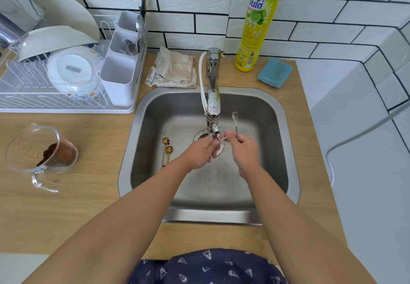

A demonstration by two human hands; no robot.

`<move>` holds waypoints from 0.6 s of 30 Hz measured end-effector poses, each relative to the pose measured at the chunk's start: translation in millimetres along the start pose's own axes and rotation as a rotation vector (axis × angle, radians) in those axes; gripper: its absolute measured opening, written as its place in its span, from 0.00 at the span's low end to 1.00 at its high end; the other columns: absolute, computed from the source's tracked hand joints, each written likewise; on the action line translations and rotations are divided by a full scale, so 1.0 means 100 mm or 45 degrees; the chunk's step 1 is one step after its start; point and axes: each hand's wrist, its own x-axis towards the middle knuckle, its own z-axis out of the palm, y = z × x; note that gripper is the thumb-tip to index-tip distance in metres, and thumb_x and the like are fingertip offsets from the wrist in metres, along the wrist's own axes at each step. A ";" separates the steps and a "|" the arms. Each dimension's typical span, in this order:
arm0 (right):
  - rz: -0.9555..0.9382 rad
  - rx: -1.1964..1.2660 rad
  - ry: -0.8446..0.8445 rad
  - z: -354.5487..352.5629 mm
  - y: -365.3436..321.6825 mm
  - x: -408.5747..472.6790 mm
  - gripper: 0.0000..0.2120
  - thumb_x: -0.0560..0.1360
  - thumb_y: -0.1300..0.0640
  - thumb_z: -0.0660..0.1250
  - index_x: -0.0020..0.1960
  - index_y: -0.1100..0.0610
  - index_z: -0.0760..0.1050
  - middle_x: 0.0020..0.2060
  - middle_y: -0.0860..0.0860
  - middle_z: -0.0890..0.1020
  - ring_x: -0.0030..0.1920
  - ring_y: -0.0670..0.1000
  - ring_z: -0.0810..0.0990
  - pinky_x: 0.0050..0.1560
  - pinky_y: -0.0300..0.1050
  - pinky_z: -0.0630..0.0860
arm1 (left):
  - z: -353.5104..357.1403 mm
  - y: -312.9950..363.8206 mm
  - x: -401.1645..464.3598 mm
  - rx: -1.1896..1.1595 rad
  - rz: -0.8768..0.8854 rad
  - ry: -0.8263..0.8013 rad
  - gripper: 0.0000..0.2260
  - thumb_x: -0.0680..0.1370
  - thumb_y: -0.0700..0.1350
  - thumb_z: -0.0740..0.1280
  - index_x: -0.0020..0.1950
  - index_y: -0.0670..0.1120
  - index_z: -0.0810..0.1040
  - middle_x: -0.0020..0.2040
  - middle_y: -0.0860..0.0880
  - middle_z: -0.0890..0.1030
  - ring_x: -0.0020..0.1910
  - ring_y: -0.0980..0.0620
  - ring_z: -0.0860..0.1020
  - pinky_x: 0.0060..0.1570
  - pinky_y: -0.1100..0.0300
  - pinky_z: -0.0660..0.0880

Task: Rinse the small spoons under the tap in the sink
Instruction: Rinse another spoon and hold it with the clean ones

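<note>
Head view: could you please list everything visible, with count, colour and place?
sink: one, steel, centre of counter
tap: one, chrome, over sink
gold spoons: two, sink floor, left of drain
silver spoon: one, upright in right hand
cloth: one, beige, behind sink
detergent bottle: one, yellow-green, by wall
sponge: one, blue, right of bottle
dish rack: one, white, left, holding dishes
measuring jug: one, clear, tipped, brown contents
left hand: under spout
right hand: fingers pinch silver spoon

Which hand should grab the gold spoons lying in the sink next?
Left. The left hand is nearest the gold spoons and holds nothing clearly visible; the right hand grips a silver spoon.
</note>
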 end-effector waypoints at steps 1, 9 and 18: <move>-0.028 0.007 0.048 -0.06 -0.05 0.04 0.09 0.76 0.44 0.71 0.40 0.42 0.87 0.35 0.54 0.80 0.37 0.47 0.72 0.38 0.44 0.70 | -0.01 -0.06 -0.01 0.016 0.012 -0.013 0.14 0.85 0.51 0.56 0.42 0.51 0.73 0.36 0.53 0.78 0.32 0.55 0.74 0.38 0.62 0.72; 0.013 -0.048 0.114 0.03 0.06 0.07 0.15 0.76 0.44 0.71 0.42 0.54 0.87 0.38 0.64 0.84 0.37 0.46 0.72 0.42 0.47 0.69 | -0.07 -0.17 -0.07 0.046 -0.010 -0.027 0.15 0.85 0.50 0.55 0.41 0.52 0.73 0.35 0.54 0.78 0.32 0.55 0.73 0.38 0.59 0.71; -0.047 0.016 0.290 -0.22 -0.17 0.17 0.09 0.75 0.43 0.70 0.39 0.39 0.87 0.45 0.59 0.86 0.35 0.43 0.70 0.34 0.39 0.68 | -0.15 -0.41 -0.21 0.024 -0.084 0.015 0.13 0.85 0.49 0.55 0.47 0.48 0.76 0.36 0.53 0.76 0.35 0.55 0.72 0.38 0.58 0.69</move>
